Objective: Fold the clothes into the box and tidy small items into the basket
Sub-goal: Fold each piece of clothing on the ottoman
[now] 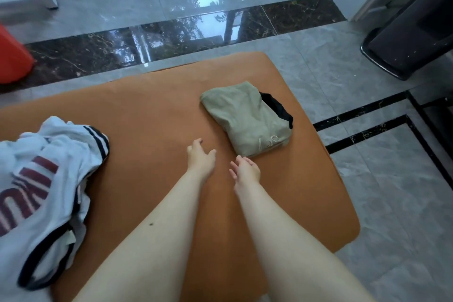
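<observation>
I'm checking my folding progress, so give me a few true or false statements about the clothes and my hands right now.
1. The olive garment lies folded on the orange surface. True.
2. The left hand grips the white jersey. False: it holds nothing, fingers relaxed, apart from the jersey.
3. The white jersey is neatly folded. False: it lies crumpled at the left edge.
4. The right hand is empty, near the olive garment's corner. True.
5. Something black shows at the olive garment's far side. True.
</observation>
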### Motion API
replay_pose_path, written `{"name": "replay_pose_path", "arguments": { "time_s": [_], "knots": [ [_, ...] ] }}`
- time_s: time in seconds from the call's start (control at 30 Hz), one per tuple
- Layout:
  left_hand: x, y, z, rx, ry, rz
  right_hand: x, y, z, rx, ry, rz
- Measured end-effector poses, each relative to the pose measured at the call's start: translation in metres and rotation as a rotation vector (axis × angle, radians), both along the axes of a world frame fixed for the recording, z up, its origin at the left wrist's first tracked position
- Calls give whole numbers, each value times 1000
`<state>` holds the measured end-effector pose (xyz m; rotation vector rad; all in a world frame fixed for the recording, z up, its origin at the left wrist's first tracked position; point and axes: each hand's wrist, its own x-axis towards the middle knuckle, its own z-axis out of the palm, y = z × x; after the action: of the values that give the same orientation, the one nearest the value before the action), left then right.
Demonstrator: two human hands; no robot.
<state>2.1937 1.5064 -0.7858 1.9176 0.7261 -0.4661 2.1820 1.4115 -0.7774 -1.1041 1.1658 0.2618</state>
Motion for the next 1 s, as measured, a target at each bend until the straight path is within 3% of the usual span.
{"name": "replay_pose_path", "arguments": {
  "time_s": [0.2,0.47,0.63,0.8,1.0],
  "knots": [
    [-56,94,27,56,-67,133,-37,100,27,12,-8,269],
    [-151,246,60,291,-228,439,-97,232,55,44,-91,622],
    [-209,300,60,388,-98,607,-136,284,59,-14,-65,841],
    [-251,308,34,218,217,667,-153,309,48,-193,-82,849],
    [-264,298,8,-179,268,873,-165,329,36,-267,-84,833]
  ]
}}
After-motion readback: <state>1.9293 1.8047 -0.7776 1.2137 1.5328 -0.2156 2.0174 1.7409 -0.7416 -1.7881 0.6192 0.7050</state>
